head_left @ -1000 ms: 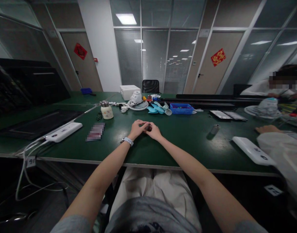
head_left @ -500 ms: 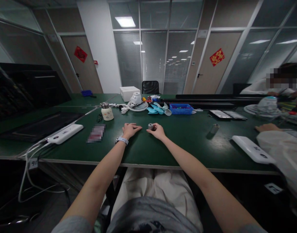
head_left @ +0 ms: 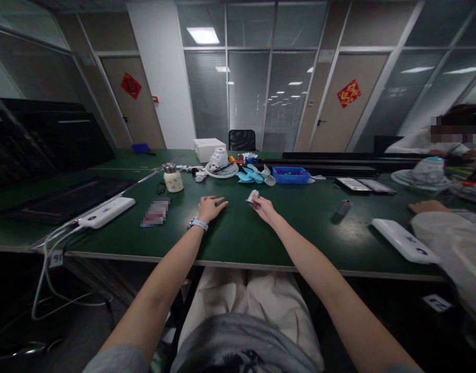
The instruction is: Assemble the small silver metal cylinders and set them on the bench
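Between the thumb and fingers of my right hand (head_left: 264, 208) is a small silver metal cylinder (head_left: 253, 196), tilted and raised off the green table. Its shape resembles a small motor. My left hand (head_left: 210, 207) rests on the tabletop to the left of it, fingers stretched out and holding nothing. A similar silver cylinder (head_left: 344, 207) stands by itself on the table further right. Beyond my hands lie light-blue fan blades (head_left: 252, 175) and a white fan part with a round grille (head_left: 221, 165).
A blue tray (head_left: 291, 175) of small parts and a white box (head_left: 209, 149) are farther back. At the left are a cream bottle (head_left: 173, 178) and a white power bank (head_left: 107, 212). Another power bank (head_left: 404, 241) lies near a co-worker's sleeve (head_left: 440, 233) on the right.
My right hand has lifted the silver cylinder and moved it slightly right and away, tipping it from upright to tilted. My left hand has stayed nearly in place.
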Available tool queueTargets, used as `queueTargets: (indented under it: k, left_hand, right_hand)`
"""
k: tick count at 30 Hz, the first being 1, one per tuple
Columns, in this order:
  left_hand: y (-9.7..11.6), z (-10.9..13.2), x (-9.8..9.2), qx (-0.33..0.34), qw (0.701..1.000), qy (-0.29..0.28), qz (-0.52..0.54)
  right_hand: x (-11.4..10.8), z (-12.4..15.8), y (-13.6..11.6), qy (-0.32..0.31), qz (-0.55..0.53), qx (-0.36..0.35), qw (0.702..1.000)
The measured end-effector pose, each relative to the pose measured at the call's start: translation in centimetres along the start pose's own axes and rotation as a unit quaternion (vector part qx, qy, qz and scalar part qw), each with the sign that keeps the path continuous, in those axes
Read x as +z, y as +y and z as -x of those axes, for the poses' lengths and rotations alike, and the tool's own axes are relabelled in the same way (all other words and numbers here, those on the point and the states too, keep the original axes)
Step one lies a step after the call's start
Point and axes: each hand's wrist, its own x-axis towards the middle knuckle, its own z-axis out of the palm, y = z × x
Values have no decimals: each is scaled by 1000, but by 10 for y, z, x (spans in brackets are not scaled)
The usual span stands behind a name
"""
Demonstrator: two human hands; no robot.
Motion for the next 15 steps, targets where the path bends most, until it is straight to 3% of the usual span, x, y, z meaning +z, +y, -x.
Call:
queueTargets:
  k: [6,15]
  left_hand:
    - [4,2,-3,-31,999,21,22]
    - [-2,-2,4,-22,998,37,45]
  right_hand:
    - [-4,7,-12,-32,-137,106,984]
    - [-3,12,-17,-41,-152,138,978]
